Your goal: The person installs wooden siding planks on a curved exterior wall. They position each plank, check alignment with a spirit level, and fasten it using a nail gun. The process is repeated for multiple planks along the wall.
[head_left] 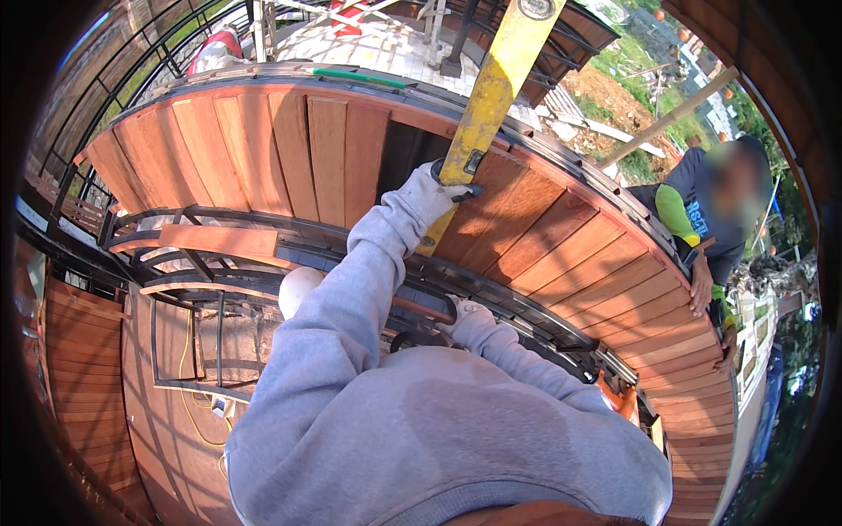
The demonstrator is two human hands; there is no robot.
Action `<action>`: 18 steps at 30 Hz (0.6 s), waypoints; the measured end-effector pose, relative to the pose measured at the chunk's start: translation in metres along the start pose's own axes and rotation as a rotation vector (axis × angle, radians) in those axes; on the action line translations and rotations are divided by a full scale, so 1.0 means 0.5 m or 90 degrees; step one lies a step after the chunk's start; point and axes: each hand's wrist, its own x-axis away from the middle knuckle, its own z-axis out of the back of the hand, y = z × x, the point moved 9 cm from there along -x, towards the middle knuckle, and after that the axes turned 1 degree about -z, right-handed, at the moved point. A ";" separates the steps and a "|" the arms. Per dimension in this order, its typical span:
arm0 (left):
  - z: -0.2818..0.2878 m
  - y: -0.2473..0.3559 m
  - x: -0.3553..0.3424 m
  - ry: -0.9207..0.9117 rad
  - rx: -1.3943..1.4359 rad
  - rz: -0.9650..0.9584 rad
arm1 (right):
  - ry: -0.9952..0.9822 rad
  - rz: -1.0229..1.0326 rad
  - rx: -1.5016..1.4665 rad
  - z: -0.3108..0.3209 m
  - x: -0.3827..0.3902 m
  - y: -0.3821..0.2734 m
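Note:
In the head view my left hand (pixel 443 191), in a pale glove with dark fingertips, grips a long yellow spirit level (pixel 491 83). The level lies across a curved row of reddish wooden slats (pixel 535 254), beside a dark gap (pixel 405 158) between them. Lower down, my right hand (pixel 463 316), also gloved, has its fingers curled at the edge of the black metal framework (pixel 517 301) below the slats; exactly what they grip is too small to make out. A short loose-looking curved board (pixel 215 237) rests on the framework to the left.
A hooded co-worker (pixel 693 197) in green sleeves leans at the right, their hand (pixel 700 289) on the slat edge. Black railings (pixel 101 70), a pale round object (pixel 298 292), a yellow cord (pixel 189 412) on the lower floor and a wooden pole (pixel 667 118) also show.

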 end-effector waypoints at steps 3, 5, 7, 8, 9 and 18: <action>-0.003 -0.008 -0.003 -0.005 -0.020 0.045 | -0.003 -0.008 -0.016 -0.008 -0.005 0.010; -0.003 -0.011 -0.003 -0.002 -0.006 0.034 | 0.006 -0.010 -0.006 -0.015 -0.004 0.017; 0.002 -0.011 -0.004 0.005 -0.007 0.027 | 0.014 -0.005 -0.002 -0.014 -0.005 0.018; 0.004 -0.008 0.000 0.009 -0.014 0.028 | 0.014 -0.001 -0.005 -0.013 -0.001 0.016; 0.007 -0.005 0.000 0.013 -0.020 0.029 | 0.014 0.004 -0.007 -0.010 -0.001 0.014; 0.005 -0.009 -0.003 0.018 -0.024 0.009 | -0.014 -0.007 0.003 -0.005 0.001 0.008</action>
